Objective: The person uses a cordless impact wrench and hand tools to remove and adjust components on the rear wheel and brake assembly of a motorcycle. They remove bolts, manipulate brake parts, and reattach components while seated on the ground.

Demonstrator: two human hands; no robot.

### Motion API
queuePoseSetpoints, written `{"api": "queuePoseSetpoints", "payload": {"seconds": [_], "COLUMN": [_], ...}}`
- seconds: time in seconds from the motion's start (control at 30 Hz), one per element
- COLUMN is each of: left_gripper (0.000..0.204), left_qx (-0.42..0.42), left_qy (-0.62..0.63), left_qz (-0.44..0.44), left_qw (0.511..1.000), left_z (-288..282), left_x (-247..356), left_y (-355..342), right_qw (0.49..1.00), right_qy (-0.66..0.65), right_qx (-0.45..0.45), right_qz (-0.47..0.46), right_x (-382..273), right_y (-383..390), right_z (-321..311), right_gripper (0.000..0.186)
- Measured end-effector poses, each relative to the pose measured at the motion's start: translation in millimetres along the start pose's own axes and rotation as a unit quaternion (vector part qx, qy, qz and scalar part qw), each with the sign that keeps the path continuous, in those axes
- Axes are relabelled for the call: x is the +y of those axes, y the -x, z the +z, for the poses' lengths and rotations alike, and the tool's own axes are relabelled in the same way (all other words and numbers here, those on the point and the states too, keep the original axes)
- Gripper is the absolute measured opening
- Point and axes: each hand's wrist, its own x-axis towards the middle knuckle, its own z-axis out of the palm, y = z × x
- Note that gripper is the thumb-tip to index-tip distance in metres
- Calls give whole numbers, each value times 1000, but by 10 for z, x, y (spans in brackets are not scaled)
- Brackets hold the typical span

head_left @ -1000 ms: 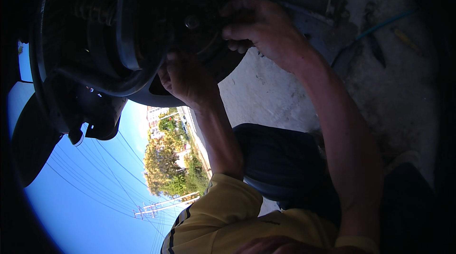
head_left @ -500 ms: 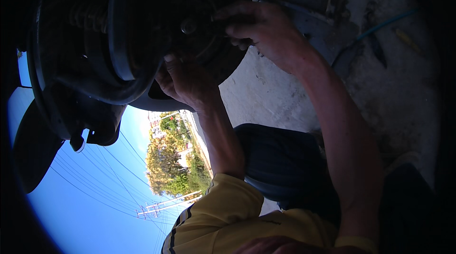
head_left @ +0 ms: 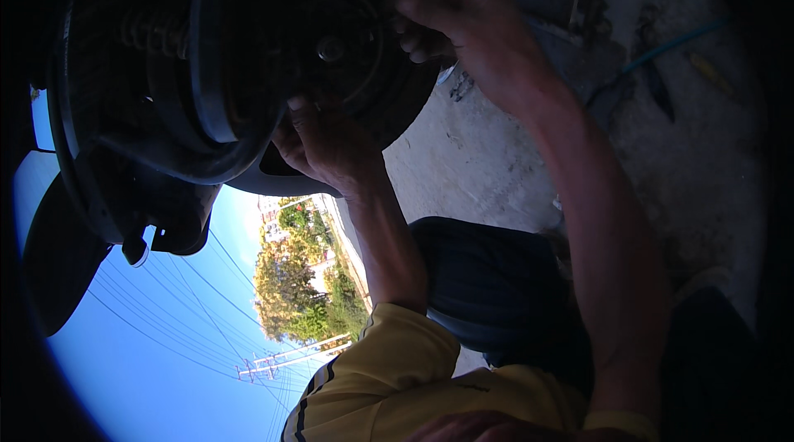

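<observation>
A dark wheel assembly (head_left: 405,107) with a round hub end (head_left: 330,49) fills the upper middle, deep in shadow. My left hand (head_left: 327,140) is closed at its lower part, thumb up against the dark metal near a curved tube (head_left: 178,162). What its fingers grip is hidden. At the wheel's right edge my right hand (head_left: 455,24) has its thumb and fingers drawn together. Anything between them is too dark to make out. A thin curved line, perhaps a wire or rim edge, shows between the hub and that hand.
A coil spring (head_left: 153,33) and a curved dark guard (head_left: 211,53) stand left of the hub. On the concrete floor (head_left: 471,161) at right lie a blue-green hose or cable (head_left: 674,43), a dark pointed tool (head_left: 657,95) and a yellowish object (head_left: 709,70). My bent knee (head_left: 488,277) is below.
My right hand has moved up and right, away from the hub, and its fingers have curled in more. The left hand has stayed almost still.
</observation>
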Motion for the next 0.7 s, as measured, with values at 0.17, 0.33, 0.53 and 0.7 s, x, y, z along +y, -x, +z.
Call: {"api": "queuePoseSetpoints", "payload": {"seconds": [0.17,0.33,0.53,0.7], "left_gripper": [32,34,33,35], "left_qx": [17,15,14,17], "left_qy": [-19,-30,-5,-38], "left_qz": [-2,-4,-9,2], "left_qw": [1000,999,1000,999], "left_z": [46,44,-10,-170], "left_x": [12,24,9,-87], "left_y": [25,40,64,59], "right_qw": [995,993,990,987], "right_qy": [53,81,112,147], "right_qx": [79,83,36,-54], "right_qz": [-35,-17,-76,-18], "right_x": [-100,-191,-102,-479], "right_y": [-60,-96,-258,-304], "right_z": [44,142,169,115], "right_gripper": [27,29,27,16]}}
